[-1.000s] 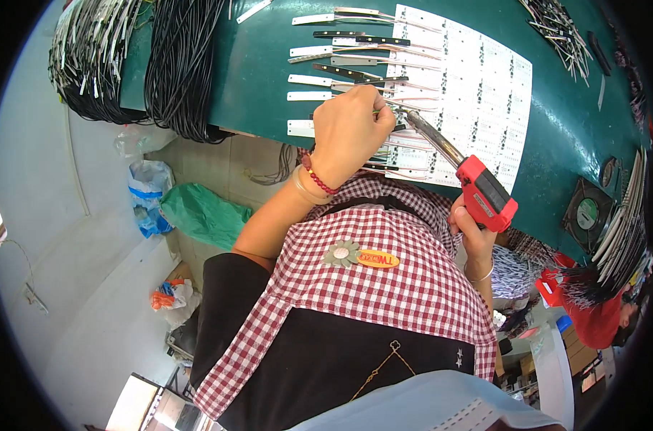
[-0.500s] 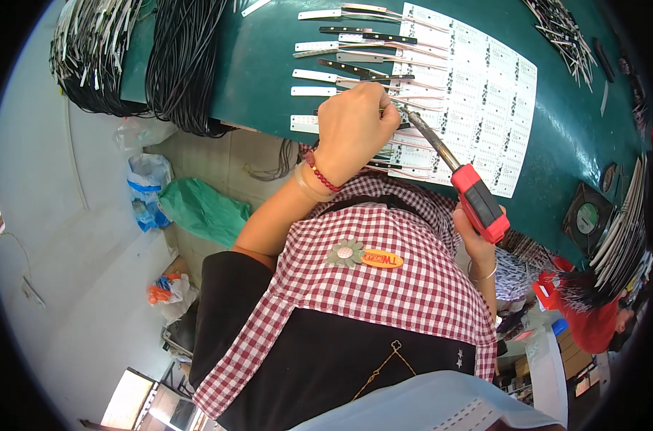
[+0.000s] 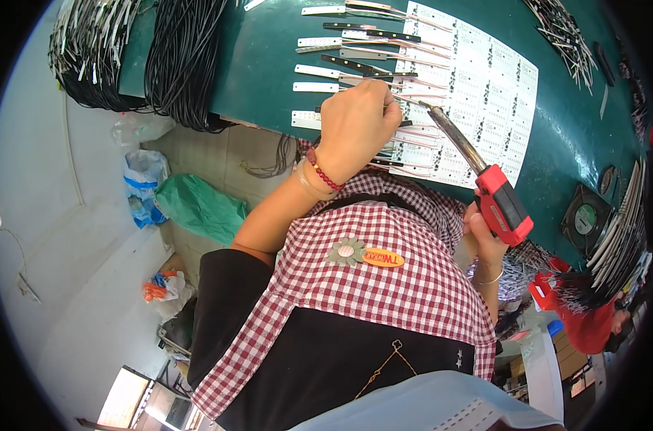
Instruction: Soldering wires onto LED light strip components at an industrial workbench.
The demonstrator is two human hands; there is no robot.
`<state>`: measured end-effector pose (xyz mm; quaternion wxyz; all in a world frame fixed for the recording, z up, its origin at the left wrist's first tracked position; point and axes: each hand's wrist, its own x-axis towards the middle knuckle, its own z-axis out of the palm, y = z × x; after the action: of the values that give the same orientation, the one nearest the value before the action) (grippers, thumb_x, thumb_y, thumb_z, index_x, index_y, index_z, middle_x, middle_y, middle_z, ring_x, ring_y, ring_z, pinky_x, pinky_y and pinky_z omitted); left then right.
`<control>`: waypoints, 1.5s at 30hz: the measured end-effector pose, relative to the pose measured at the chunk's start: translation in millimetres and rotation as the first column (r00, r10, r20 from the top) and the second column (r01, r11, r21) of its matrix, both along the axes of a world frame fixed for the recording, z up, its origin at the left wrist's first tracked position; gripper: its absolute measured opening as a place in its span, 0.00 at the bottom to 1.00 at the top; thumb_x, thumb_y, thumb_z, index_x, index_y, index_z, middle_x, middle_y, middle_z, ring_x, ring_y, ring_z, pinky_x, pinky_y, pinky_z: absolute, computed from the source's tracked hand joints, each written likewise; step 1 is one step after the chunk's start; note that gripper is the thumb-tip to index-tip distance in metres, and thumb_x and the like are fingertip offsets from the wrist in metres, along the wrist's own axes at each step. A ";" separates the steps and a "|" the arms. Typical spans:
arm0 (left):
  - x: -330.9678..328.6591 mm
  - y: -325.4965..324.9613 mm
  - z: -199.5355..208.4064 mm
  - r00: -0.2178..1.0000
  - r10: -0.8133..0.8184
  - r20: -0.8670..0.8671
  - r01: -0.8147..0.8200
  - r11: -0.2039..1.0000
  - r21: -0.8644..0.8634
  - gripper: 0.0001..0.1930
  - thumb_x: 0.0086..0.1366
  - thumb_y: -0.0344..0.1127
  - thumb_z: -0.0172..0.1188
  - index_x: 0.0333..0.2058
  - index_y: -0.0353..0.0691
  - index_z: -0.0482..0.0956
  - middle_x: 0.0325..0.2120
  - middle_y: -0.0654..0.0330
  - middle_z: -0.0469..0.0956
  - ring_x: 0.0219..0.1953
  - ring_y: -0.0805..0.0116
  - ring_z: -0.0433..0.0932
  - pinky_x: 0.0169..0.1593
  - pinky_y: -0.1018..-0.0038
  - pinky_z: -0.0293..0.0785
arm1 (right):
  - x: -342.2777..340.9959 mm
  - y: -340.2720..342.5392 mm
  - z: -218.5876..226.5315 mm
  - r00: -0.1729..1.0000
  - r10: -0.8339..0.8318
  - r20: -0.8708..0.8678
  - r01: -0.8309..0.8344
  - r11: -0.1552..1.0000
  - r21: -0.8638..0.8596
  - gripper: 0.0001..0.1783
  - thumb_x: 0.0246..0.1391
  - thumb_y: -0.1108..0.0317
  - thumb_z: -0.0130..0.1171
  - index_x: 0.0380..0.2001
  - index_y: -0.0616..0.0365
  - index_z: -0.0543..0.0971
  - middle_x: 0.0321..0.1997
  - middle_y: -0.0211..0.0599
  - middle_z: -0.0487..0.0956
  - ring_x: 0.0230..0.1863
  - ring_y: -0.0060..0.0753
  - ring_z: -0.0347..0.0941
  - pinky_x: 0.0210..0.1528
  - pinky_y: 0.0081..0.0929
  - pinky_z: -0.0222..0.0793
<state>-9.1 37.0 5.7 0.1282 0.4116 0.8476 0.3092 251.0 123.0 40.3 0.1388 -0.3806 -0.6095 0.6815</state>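
My left hand [image 3: 356,118] is closed in a pinch over the left edge of a white printed circuit board panel [image 3: 495,93]; whatever lies between its fingertips is hidden. Around it, narrow white strips [image 3: 316,70] and black strips [image 3: 351,67] lie in a row, with thin pale wires running onto the panel. In my right hand [image 3: 486,241] is a red and black soldering iron [image 3: 504,205]. Its metal barrel points up and left across the panel, and the tip sits a short way right of my left fingertips, apart from them.
Bundles of black cable [image 3: 182,65] hang over the green table's [image 3: 261,86] left edge. More strips [image 3: 563,43] lie at the far right. A round-centred black spool [image 3: 585,219] and a bundle of pale wires [image 3: 621,244] are at the right. A green bag [image 3: 200,208] rests below the table.
The soldering iron has moved right and slightly toward me, its tip drawing away from my left fingertips. My left hand stays in nearly the same place, still pinched.
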 end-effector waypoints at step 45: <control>5.2 -0.4 -13.5 0.994 0.009 -0.108 0.009 0.986 0.164 0.07 0.46 0.28 0.60 0.20 0.41 0.69 0.21 0.62 0.68 0.18 0.63 0.73 0.19 0.69 0.67 | 1.1 -7.9 -16.2 0.996 0.042 0.075 -0.038 0.998 -0.049 0.15 0.52 0.73 0.57 0.43 0.65 0.71 0.22 0.33 0.72 0.18 0.18 0.64 0.20 0.15 0.59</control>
<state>-3.9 36.6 -7.8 0.0478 0.4371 0.8248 0.3554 252.1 115.1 24.1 0.0929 -0.3973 -0.6055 0.6833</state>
